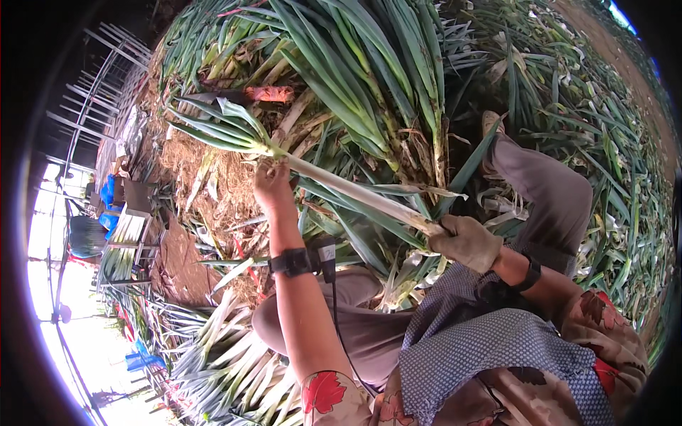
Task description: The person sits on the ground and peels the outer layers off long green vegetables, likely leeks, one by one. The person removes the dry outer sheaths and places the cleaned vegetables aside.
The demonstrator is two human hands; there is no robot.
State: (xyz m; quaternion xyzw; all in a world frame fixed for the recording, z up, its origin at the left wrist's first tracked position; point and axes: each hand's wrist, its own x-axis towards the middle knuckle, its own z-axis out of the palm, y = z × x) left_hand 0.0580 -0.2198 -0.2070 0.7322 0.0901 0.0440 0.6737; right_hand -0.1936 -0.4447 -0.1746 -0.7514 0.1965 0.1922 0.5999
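Note:
One long Welsh onion or leek stalk [354, 188] slants across the view in front of me, held in both hands. My left hand [273, 181] is bare and grips it at the neck, where the trimmed green leaves [226, 130] fan out to the upper left. A pale work glove covers my right hand [468, 242], which is closed around the lower end of the white shank. That end is hidden inside the glove. Beyond my left hand lies a knife with an orange-wrapped handle [270, 94]; its dark blade is partly covered by leaves.
Untrimmed stalks [373, 80] are heaped ahead, beside a mat of fibrous roots [213, 170]. Stripped leaves [602, 213] cover the ground to the right. Cleaned stalks [240, 367] lie at the lower left. A rack of bundled stalks [125, 245] stands farther left. A cable [338, 330] runs beside my left arm.

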